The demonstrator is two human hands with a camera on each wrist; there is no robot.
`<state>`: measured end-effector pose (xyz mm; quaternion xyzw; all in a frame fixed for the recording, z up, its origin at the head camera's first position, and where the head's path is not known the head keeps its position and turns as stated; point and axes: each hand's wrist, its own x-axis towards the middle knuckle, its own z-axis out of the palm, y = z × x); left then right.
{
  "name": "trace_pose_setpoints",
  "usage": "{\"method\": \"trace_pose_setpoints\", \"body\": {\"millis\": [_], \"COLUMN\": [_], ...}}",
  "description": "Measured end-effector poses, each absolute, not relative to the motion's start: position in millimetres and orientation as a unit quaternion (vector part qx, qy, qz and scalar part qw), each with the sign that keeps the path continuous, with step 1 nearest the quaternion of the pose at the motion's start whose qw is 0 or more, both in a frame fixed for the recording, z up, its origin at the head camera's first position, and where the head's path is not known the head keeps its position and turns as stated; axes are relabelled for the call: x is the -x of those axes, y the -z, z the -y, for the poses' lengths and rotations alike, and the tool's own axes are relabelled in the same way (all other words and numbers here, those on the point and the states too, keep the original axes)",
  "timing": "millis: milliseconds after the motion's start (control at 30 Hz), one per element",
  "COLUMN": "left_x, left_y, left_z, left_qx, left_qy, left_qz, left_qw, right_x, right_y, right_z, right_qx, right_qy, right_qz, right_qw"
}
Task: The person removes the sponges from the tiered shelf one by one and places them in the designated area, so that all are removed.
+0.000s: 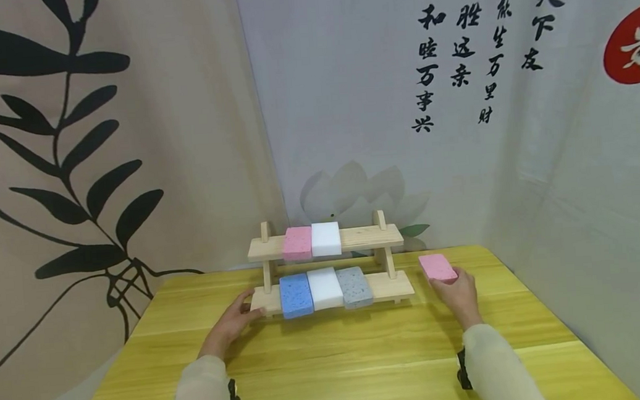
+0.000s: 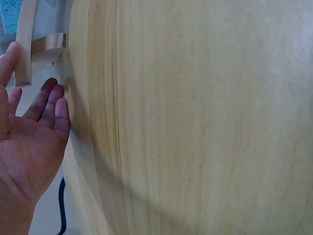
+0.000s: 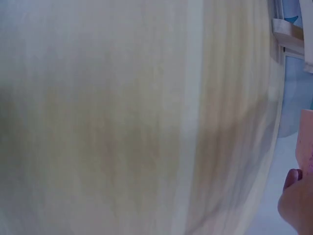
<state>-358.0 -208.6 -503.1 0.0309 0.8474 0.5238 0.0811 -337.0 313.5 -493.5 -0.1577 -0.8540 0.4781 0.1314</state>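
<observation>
A two-tier wooden rack (image 1: 391, 285) stands at the back of the table. Its upper plank carries a pink sponge (image 1: 297, 243) beside a white sponge (image 1: 326, 239). On the lower plank a blue sponge (image 1: 296, 296), another white sponge (image 1: 325, 288) and a grey sponge (image 1: 354, 287) lean side by side. My left hand (image 1: 234, 320) is at the lower plank's left end, its thumb touching the wood and its other fingers loosely extended. To the right of the rack, my right hand (image 1: 460, 293) pinches a second pink sponge (image 1: 437, 267), partly visible in the right wrist view.
The yellow wood-grain table (image 1: 331, 366) ends just behind the rack. A printed fabric backdrop (image 1: 210, 139) hangs close behind it, and another fabric side (image 1: 588, 206) rises along the right. In the left wrist view a dark cord (image 2: 62, 205) shows beyond the table edge.
</observation>
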Motion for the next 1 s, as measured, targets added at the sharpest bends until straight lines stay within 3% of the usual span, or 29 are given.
{"method": "trace_pose_setpoints", "body": {"millis": [1000], "left_x": [357.4], "left_y": [501.4], "left_z": [209.0], "left_qx": [-0.035], "left_qy": [-0.522], "left_qz": [-0.848], "left_qw": [0.083], "right_x": [334.9], "right_y": [513.0], "right_z": [-307.3], "right_qx": [0.132], "right_qy": [-0.437], "right_qz": [0.886], "right_qw": [0.085]}}
